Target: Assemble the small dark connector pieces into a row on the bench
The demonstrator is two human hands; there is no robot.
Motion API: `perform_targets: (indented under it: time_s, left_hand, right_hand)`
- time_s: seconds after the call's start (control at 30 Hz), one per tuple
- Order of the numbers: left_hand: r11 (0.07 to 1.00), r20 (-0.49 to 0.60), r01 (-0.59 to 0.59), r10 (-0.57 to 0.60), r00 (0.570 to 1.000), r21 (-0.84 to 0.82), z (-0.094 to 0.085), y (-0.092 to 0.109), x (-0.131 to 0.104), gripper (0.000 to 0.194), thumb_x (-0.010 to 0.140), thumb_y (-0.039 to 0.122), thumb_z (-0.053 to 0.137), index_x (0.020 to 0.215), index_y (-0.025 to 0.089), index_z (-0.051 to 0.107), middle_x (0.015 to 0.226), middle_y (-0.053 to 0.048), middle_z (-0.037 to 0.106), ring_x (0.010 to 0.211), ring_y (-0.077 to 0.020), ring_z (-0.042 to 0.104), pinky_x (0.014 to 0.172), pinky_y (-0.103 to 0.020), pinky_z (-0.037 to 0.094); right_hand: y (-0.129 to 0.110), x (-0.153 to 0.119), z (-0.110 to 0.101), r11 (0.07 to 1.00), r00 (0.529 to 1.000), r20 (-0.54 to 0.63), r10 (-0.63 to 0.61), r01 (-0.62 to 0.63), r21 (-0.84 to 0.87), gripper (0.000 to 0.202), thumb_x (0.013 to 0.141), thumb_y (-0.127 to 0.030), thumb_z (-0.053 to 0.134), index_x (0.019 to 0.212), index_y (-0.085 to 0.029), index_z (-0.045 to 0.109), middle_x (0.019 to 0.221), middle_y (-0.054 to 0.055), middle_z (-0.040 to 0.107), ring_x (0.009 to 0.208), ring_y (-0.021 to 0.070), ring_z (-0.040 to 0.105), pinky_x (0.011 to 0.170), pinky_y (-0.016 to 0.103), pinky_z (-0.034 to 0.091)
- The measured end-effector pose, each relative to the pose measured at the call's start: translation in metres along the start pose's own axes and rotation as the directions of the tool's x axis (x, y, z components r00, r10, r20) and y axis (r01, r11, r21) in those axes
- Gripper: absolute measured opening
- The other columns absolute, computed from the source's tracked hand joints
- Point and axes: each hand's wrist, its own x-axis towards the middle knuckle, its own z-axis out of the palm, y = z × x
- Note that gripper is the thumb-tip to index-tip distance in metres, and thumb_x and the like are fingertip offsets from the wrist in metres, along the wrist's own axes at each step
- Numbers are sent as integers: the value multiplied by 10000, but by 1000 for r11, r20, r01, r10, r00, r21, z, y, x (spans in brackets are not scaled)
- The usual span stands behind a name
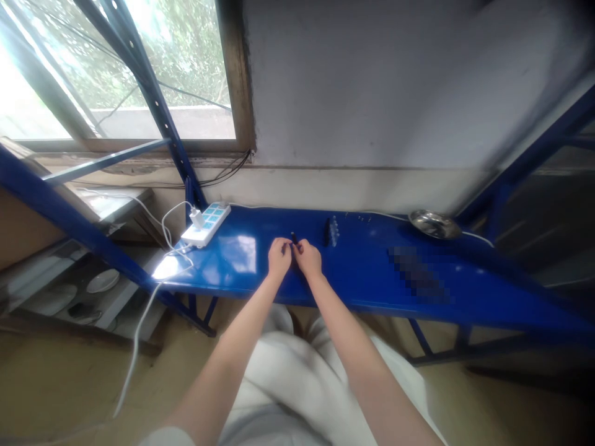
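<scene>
Over the blue bench [288, 279], near its front middle, my left hand [279, 254] and my right hand [307, 255] are close together. Between the right fingers is a small dark stick-like piece [293, 237], its tip pointing up and away from me. The left fingers are closed in a pinch, with something small and dark showing at them; its kind is too small to tell. Just beyond the right hand, a short row of black pieces [326, 231] stands beside a row of clear small pieces [334, 230].
A white power strip [207, 226] with a plugged-in charger [197, 218] and cable lies at the bench's left end. Several tiny pieces [361, 217] lie near the back edge. A shiny metal dish [434, 223] and a pixelated dark object [418, 272] are on the right. Blue posts flank the bench.
</scene>
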Motion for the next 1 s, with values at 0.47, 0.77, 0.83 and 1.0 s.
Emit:
perform_targets:
  time_s: [0.47,0.77,0.83,1.0]
  left_hand:
    - [990,69,137,-136,988,-12,0,-5,4,160,767,298,567,709,158,621,799,-28,588,694,-103,538,680,-231,451]
    - [964,284,92,-164,945,251,-2,-26,35,175,745,307,589,663,153,603,710,-26,596,651,-126,540,638,-239,421]
    - [935,285,92,-196,938,342,-6,-28,48,177,750,314,587,671,157,611,726,-39,610,663,-143,551,636,-249,420]
    - [857,264,154,-316,911,491,-10,-35,68,165,763,307,581,709,159,632,746,-57,638,682,-165,575,640,-253,418]
  right_hand:
    - [1,0,0,995,998,-5,-65,65,73,240,857,-315,414,909,-197,617,685,21,634,604,154,563,570,233,354]
    - [-1,-2,-3,997,1000,2,12,-12,81,222,834,-270,434,957,-191,602,679,15,624,598,149,558,564,234,363]
    - [-1,-2,-3,995,1000,-17,25,-24,92,235,832,-266,427,973,-183,596,667,15,616,594,148,557,573,238,373]
    - [0,-2,-2,991,999,-18,36,-34,130,246,832,-271,408,970,-186,593,660,13,606,577,142,548,567,242,383]
